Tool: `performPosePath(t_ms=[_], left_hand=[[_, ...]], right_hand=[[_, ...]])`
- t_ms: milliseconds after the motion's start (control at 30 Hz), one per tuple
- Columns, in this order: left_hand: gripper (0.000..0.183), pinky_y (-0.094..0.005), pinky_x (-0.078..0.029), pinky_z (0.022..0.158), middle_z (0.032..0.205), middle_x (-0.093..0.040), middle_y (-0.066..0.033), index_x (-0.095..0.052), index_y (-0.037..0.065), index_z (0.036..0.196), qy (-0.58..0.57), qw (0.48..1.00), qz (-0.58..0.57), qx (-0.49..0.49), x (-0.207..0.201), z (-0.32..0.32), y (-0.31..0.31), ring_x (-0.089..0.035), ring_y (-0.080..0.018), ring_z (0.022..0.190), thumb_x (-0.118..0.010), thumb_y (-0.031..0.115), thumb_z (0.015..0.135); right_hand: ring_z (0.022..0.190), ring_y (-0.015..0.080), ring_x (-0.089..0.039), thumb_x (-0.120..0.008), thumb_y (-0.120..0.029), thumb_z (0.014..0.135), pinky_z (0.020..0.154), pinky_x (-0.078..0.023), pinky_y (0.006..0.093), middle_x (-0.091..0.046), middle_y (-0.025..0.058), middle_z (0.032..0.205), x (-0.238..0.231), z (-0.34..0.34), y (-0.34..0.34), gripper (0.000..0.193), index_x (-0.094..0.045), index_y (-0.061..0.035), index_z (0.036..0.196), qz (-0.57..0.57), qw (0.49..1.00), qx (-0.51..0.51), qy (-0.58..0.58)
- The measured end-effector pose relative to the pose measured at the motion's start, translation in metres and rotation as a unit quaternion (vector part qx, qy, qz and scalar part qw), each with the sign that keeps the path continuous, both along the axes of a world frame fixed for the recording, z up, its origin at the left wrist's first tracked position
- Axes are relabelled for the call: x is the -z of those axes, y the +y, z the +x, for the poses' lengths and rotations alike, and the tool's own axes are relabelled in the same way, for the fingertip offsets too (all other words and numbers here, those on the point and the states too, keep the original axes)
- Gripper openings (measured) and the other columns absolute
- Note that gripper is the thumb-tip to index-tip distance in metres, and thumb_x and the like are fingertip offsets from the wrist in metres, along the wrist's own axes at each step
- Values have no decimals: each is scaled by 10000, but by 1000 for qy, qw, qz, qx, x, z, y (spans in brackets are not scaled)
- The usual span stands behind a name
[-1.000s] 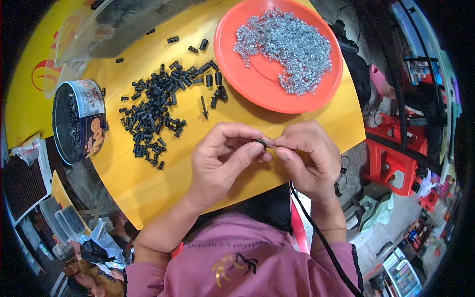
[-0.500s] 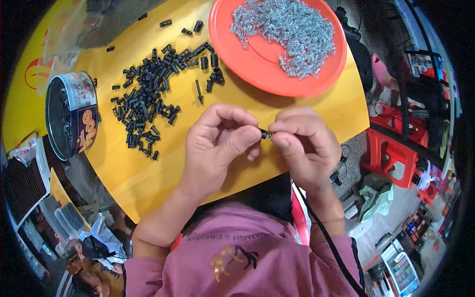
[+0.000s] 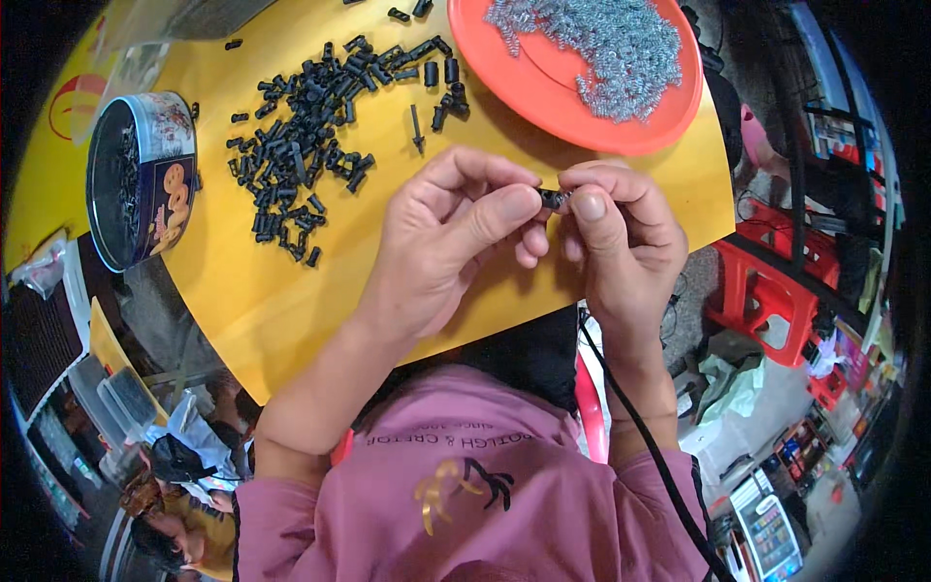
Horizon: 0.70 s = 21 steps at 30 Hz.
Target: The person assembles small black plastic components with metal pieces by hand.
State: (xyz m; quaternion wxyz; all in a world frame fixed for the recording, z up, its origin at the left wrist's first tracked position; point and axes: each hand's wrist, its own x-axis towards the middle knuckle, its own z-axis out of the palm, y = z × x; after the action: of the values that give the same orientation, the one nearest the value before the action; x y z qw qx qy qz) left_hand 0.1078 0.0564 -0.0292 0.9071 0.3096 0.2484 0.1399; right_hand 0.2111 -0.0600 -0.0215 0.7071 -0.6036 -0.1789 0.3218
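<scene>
Between thumb and fingertips, my left hand (image 3: 451,228) pinches a small black plastic part (image 3: 549,199). My right hand (image 3: 630,228) is closed at its other end, its thumb and fingers on a small metal spring (image 3: 566,201) that meets the part. How far the spring sits inside the part is hidden by the fingertips. Both hands are over the yellow tabletop (image 3: 495,315). Beyond them, a shallow red plate (image 3: 538,109) carries a heap of similar springs (image 3: 630,63). To the left lies a loose pile of black plastic parts (image 3: 299,160).
A round biscuit tin (image 3: 176,184) with black parts inside stands at the table's left edge. One thin black pin-shaped piece (image 3: 417,131) lies between pile and plate. Red stools (image 3: 761,291) are on the floor at right. A black cable (image 3: 635,446) runs past my right arm.
The whole view has shifted, so table, pile and plate appear higher and further right. My fingertips have shifted slightly, and more of the black part and spring shows between them.
</scene>
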Motion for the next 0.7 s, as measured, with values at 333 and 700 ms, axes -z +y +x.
performPosePath(t_ms=[333,700], left_hand=[[136,-261,-528,649,884,-643,-108,-571,5,1021,-25,999,-36,8,2,-1,1,-632,-157,743,-613,45,898],[149,-253,-515,606,896,-645,-98,-580,35,1041,-43,998,-44,22,-11,-6,3,-619,-152,705,-601,117,918]], right_hand=[[766,225,-641,-700,10,791,670,-514,288,-652,120,856,-1,4,2,121,-658,9,905,-32,918,23,-394],[772,195,-637,-608,4,870,660,-515,286,-651,129,901,-28,-4,-8,171,-670,2,1029,-69,971,7,-228]])
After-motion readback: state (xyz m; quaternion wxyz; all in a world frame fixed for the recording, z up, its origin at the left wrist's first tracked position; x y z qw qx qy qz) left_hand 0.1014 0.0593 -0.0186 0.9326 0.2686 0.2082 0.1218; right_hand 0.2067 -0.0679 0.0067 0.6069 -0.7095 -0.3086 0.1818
